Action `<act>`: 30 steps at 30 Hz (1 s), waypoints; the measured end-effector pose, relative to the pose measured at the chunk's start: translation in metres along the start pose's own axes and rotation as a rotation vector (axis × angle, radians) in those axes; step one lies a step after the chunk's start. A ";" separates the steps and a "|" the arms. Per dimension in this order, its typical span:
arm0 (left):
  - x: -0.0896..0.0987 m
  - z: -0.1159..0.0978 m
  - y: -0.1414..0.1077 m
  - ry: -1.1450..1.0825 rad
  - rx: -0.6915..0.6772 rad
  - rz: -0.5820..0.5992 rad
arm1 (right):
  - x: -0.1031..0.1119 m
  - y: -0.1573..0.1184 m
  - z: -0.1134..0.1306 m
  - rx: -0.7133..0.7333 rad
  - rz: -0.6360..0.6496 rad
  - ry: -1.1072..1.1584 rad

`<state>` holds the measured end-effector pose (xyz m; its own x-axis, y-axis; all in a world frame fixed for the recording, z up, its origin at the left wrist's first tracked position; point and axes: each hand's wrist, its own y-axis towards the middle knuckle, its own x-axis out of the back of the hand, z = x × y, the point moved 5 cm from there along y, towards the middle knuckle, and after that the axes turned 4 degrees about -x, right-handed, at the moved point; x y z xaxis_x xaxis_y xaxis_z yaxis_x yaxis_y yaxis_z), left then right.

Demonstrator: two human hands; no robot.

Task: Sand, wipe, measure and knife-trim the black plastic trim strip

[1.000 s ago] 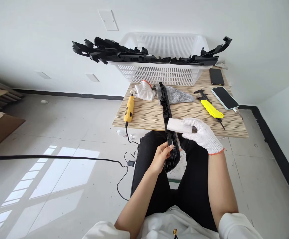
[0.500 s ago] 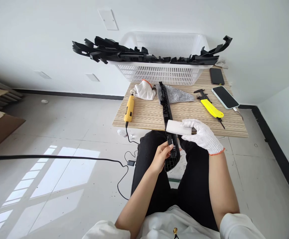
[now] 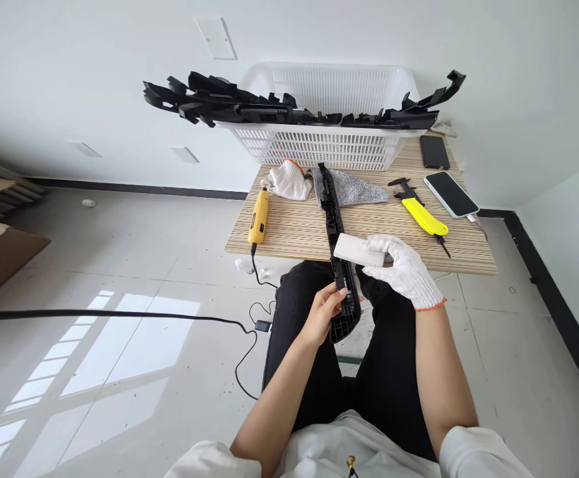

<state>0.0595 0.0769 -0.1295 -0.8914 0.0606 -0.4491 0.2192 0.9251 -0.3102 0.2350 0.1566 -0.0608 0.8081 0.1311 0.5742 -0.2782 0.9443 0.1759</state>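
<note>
Beyond the hands [image 3: 325,309], a striped wood-grain desk [image 3: 297,229] stands near a plain white back wall [image 3: 120,79] fitted with pale rectangular plates [image 3: 216,38], and a white side wall [image 3: 568,199] rises to their right, both footed by dark skirting [image 3: 145,189]. Pale grey tiled floor [image 3: 135,259] spreads below, with bright window-shaped light patches [image 3: 130,338] well to their left and brown cardboard [image 3: 3,269] farther out.

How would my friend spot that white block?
Find the striped tabletop. At its near edge, the gloved right hand holds the white block, one end over a long black part. It's short, pale, straight-edged, unlike the black part or orange-cuffed glove.
</note>
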 end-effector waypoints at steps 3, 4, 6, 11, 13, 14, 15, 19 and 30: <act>0.000 0.000 0.000 0.000 0.003 0.006 | -0.002 0.000 0.002 0.002 0.022 -0.014; 0.000 0.000 0.000 0.000 0.002 0.009 | -0.002 0.000 0.002 -0.001 0.003 -0.022; 0.000 0.000 -0.001 0.004 0.000 0.013 | 0.000 0.000 0.003 -0.006 -0.038 -0.046; -0.001 -0.002 -0.002 0.002 0.006 0.001 | 0.001 0.000 0.002 -0.034 -0.012 -0.036; -0.001 -0.003 -0.002 -0.003 0.007 0.002 | 0.003 0.000 0.001 -0.039 -0.032 -0.036; -0.002 -0.003 -0.002 -0.006 0.006 0.003 | 0.002 0.000 0.001 -0.030 -0.008 -0.034; -0.002 -0.003 -0.002 -0.008 0.004 0.004 | 0.001 0.000 0.001 -0.024 0.016 -0.030; -0.002 -0.003 -0.001 -0.012 0.004 -0.002 | 0.002 -0.001 -0.001 -0.063 -0.033 -0.026; -0.002 -0.003 -0.002 0.013 0.006 0.006 | 0.001 0.001 0.000 -0.062 0.039 -0.014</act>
<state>0.0596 0.0765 -0.1257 -0.8949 0.0713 -0.4404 0.2273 0.9223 -0.3125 0.2353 0.1573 -0.0602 0.7897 0.1645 0.5911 -0.2762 0.9555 0.1032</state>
